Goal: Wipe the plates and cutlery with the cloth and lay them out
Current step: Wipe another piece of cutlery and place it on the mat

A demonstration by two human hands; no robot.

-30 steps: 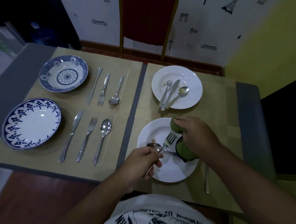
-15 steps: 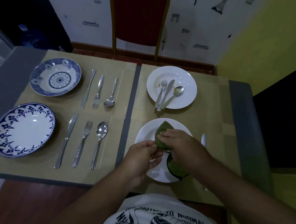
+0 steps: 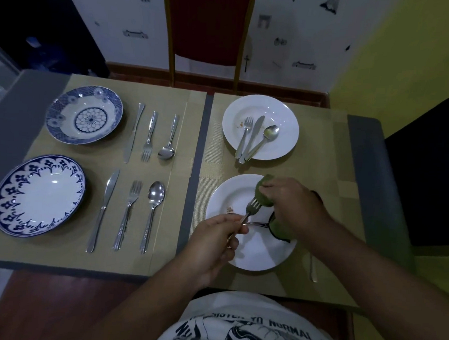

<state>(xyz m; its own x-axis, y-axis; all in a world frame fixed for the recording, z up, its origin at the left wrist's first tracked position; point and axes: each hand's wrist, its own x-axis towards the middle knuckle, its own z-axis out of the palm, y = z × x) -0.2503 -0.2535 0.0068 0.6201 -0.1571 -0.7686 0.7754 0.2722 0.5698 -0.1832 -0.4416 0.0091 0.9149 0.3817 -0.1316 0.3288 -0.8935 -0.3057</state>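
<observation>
My left hand (image 3: 215, 243) pinches the handle of a fork (image 3: 251, 209) over the near white plate (image 3: 255, 257). The fork's tines point up and right, against a green cloth (image 3: 265, 198) that my right hand (image 3: 293, 208) grips. Part of the cloth hangs down onto the plate. Another piece of cutlery (image 3: 258, 224) lies on the plate under the fork, with small crumbs beside it. A second white plate (image 3: 288, 118) behind holds a fork, a knife and a spoon.
On the left mat lie two blue patterned plates (image 3: 84, 114) (image 3: 38, 195), each with a knife, fork and spoon laid out to its right. A knife handle (image 3: 313, 272) shows right of the near plate. A red chair (image 3: 207, 26) stands beyond the table.
The cloth, wrapped over the fork's head half a second ago, has slid off toward the tips, so the tines show again. My right hand moved up and right.
</observation>
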